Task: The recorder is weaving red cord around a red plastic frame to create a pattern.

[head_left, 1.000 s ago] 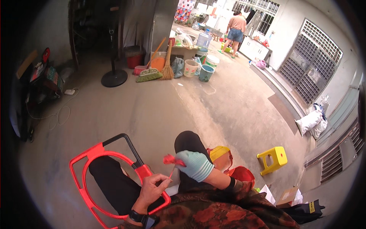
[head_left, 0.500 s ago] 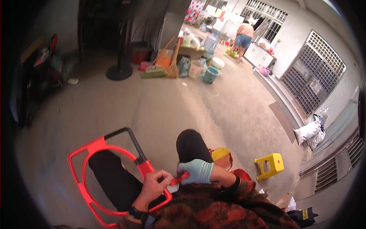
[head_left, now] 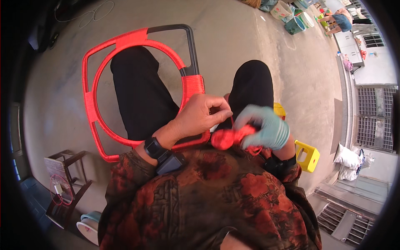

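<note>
A square frame with a ring inside it [head_left: 88, 104] lies over my left thigh. Most of it is wound with red cord, while its upper right corner is bare black. My left hand [head_left: 200, 112], bare and with a watch at the wrist, is beside the frame's right side. Its thumb and fingertips are pinched together at a thin red strand. In a pale teal glove, my right hand [head_left: 266, 127] is blurred by motion. Its fingers close on a loose bundle of red cord [head_left: 223, 139], which hangs above my lap.
A yellow plastic stool [head_left: 307, 156] stands on the floor to my right. Behind on the left are a wooden chair [head_left: 68, 175] and a rounded pale item [head_left: 88, 227]. Buckets [head_left: 295, 25] stand far ahead, near another person [head_left: 339, 21]. White sacks [head_left: 348, 157] lean by the right wall.
My view has tilted down and turned, so the frame and my lap show higher up. My right hand has moved apart from my left, and the red cord bundle has come into clearer sight.
</note>
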A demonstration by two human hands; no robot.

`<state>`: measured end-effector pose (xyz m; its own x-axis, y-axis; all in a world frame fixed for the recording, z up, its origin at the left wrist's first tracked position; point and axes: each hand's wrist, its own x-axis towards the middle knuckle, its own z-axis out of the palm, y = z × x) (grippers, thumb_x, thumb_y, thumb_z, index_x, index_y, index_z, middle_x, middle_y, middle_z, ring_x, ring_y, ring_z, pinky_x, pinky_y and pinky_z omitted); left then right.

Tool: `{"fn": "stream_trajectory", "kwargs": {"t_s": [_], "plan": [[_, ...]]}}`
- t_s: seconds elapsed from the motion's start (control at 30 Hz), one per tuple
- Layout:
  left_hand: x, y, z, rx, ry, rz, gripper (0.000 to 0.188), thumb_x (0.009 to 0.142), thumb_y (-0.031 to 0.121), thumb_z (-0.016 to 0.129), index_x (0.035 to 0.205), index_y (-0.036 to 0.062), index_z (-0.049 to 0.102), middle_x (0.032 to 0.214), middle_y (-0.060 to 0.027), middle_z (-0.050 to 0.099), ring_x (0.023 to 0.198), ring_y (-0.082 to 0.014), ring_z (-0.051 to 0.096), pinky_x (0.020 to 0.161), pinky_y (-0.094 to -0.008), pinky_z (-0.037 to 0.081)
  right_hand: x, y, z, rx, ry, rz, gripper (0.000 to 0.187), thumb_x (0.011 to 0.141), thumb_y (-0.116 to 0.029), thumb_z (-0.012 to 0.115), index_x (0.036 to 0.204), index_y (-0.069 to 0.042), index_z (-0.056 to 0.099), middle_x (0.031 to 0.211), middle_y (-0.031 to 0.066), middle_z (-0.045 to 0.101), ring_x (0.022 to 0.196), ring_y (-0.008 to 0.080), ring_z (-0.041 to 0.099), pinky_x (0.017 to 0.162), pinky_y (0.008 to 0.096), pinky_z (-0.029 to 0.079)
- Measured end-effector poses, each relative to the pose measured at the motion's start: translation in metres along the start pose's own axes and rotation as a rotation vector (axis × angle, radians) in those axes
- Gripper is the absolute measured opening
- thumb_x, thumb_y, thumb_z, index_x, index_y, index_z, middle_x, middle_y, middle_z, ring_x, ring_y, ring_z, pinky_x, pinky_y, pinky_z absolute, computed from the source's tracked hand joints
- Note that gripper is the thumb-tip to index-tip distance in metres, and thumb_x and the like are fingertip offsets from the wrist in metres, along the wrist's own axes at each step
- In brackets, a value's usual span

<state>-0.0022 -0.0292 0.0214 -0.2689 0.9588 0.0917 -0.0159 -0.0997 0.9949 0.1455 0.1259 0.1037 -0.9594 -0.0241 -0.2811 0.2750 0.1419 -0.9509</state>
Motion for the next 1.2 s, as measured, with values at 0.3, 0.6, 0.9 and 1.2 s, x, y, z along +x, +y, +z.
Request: {"fn": "stream_trajectory", "kwargs": {"t_s": [0.3,0.6,0.9,1.2], "plan": [[-0.003,-0.002,0.002,-0.053,-0.009,-0.051,0.01,0.092,0.009,0.065,0.088,-0.0002,0.066,0.074,0.0035,0.059,0.069,-0.0016,0.053,0.06,-0.0206,0.044,0.0,0.023,-0.007,-0.439,-0.062,0.03,0.029,0.072,-0.016,0.082,0.092,-0.005,0.065,0.083,0.0104,0.067,0.078,0.0204,0.066,0.072,0.0307,0.051],[-0.003,0.001,-0.001,-0.059,-0.016,-0.065,0.012,0.093,0.011,0.065,0.088,-0.0002,0.065,0.073,0.0045,0.058,0.069,-0.0006,0.053,0.059,-0.0199,0.043,0.018,0.024,-0.012,-0.704,0.512,-0.018,0.027,0.076,-0.012,0.077,0.097,-0.003,0.063,0.082,0.0071,0.067,0.074,0.0132,0.064,0.07,0.0272,0.051],[-0.001,0.0,0.0,-0.032,0.011,-0.076,0.014,0.09,0.011,0.067,0.084,-0.0014,0.065,0.072,0.0029,0.061,0.066,-0.0017,0.052,0.058,-0.0216,0.044,0.019,0.022,-0.012,0.126,0.567,-0.058,0.029,0.074,-0.006,0.077,0.098,-0.001,0.061,0.09,0.0052,0.066,0.076,0.0109,0.061,0.071,0.0261,0.051],[-0.002,-0.001,0.001,-0.177,0.044,-0.069,0.012,0.091,0.009,0.066,0.086,-0.001,0.064,0.077,0.0025,0.062,0.071,-0.0022,0.056,0.062,-0.021,0.047,0.001,0.032,-0.013,0.199,0.045,0.023,0.042,0.071,-0.01,0.083,0.106,-0.002,0.062,0.096,0.0067,0.068,0.089,0.0136,0.062,0.084,0.0287,0.05]]}}
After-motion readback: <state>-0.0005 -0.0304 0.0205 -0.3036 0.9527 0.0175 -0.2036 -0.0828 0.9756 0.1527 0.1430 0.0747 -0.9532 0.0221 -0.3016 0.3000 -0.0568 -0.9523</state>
